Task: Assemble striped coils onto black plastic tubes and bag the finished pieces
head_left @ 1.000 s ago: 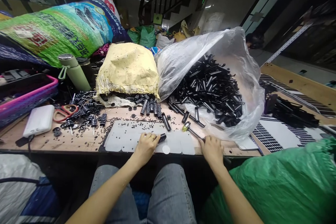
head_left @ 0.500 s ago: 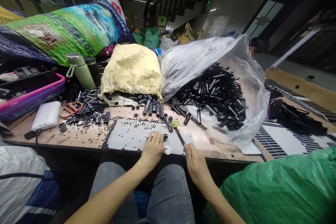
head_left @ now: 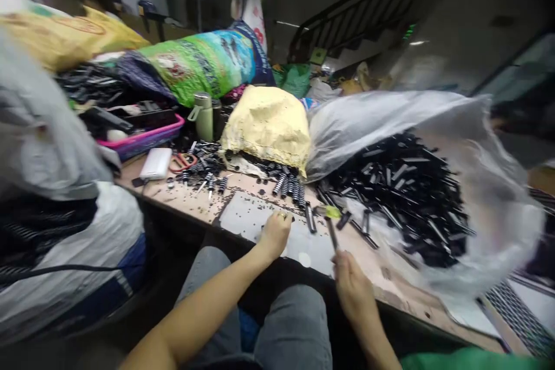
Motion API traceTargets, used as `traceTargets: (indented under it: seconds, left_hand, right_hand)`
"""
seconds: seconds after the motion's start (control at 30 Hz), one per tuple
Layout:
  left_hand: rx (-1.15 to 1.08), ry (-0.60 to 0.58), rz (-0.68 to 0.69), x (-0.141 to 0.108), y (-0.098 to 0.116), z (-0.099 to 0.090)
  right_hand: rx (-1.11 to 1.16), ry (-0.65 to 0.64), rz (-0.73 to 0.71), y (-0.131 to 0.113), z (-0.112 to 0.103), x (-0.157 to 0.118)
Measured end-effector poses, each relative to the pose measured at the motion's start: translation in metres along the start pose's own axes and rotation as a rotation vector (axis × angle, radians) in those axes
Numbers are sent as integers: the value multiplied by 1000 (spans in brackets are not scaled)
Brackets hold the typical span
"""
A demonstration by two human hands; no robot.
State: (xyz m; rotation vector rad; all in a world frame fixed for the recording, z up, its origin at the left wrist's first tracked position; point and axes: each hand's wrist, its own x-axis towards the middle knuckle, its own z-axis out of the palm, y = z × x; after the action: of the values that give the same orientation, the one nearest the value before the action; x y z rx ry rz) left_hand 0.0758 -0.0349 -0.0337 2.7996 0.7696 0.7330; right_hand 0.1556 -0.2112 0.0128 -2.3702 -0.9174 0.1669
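My right hand (head_left: 349,280) is closed round the dark handle of a small hammer (head_left: 333,232), whose yellow-green head is raised over the bench. Fingers curled, my left hand (head_left: 275,235) rests at the pale plate (head_left: 247,214) on the bench; a black part (head_left: 293,219) shows just past its knuckles, mostly hidden by the hand. Between the hands lies a white disc (head_left: 304,259). A single black clip (head_left: 310,217) lies left of the hammer head. Black ribbed pieces (head_left: 291,188) spill from under a yellow sack (head_left: 271,124).
A clear plastic bag (head_left: 507,214) holds a large heap of black clips (head_left: 403,185) on the right. Toward the left are red-handled scissors (head_left: 182,163), a white box (head_left: 156,163), a green flask (head_left: 203,118) and a pink-rimmed basket (head_left: 147,134). Tiny dark bits dot the bench.
The view has turned left, so the bench things sit further right and white bags show at left. My left hand's fingers, spread flatter before, are now curled. The hammer stays in my right hand.
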Motion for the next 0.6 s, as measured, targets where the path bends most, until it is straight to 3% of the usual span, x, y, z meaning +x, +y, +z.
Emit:
traceTargets:
  seconds: [0.1,0.2,0.27,0.3,0.33,0.4,0.47,0.53,0.6]
  left_hand:
    - [128,145,-276,-23,-78,-74]
    - [315,456,-762,-69,-151,-159]
    - [407,540,-920,-83,-177,-192]
    - [427,561,-933,-81,-183,-196]
    - [416,555,-896,-73,-182,-192]
    - [284,449,-715,-41,-166,-160]
    - [60,209,-488,3,-135,-109]
    - [-105,-48,-370,49,-99,-55]
    - [-164,-131,-333,90,-70,-10]
  right_hand:
    - [-99,-34,77,34,-5,14]
    - [-188,-41,118,72,-3,27]
    - [-295,-42,132,89,-4,33]
    - [-363,-38,139,95,-5,35]
    - [-433,-35,150,100,-7,37]
    - [-559,-19,174,109,-10,42]
    - [-645,6,162,119,-11,46]
    - [-697,56,105,131,-10,49]
    - [-683,124,28,140,-8,52]
